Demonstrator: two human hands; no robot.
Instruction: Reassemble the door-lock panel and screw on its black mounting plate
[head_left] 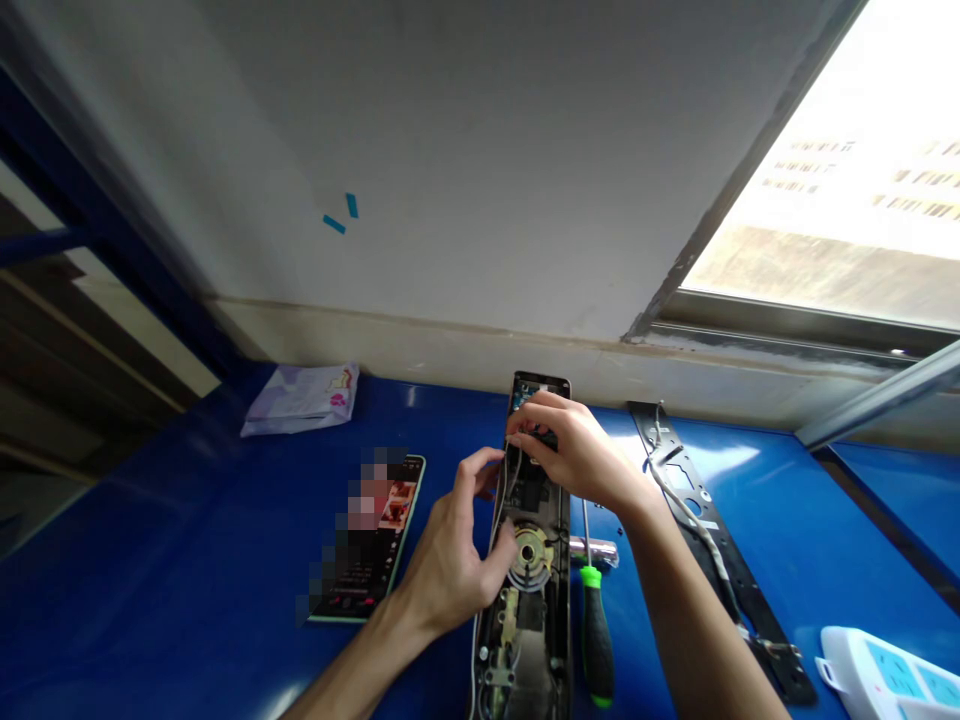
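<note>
A long, narrow electronic door lock panel [536,635] lies on the blue table with its inner side up. A round metal spindle part [529,552] sits in its middle, with metal levers below. My left hand [454,560] grips the panel's left side, thumb by the spindle part and fingers along the edge. Over the upper section, my right hand [566,445] has its fingertips pinched together at a thin grey cable [517,475]. The fingers partly hide a circuit board [523,397] near the top.
Right of the panel lie a green-and-black screwdriver [596,635], a shiny pinkish cylinder [604,553] and a black mounting plate [694,515] with a wrapped cable. A phone [375,560] rests at left, a lilac packet [304,400] behind it. A white power strip [855,660] occupies the lower right.
</note>
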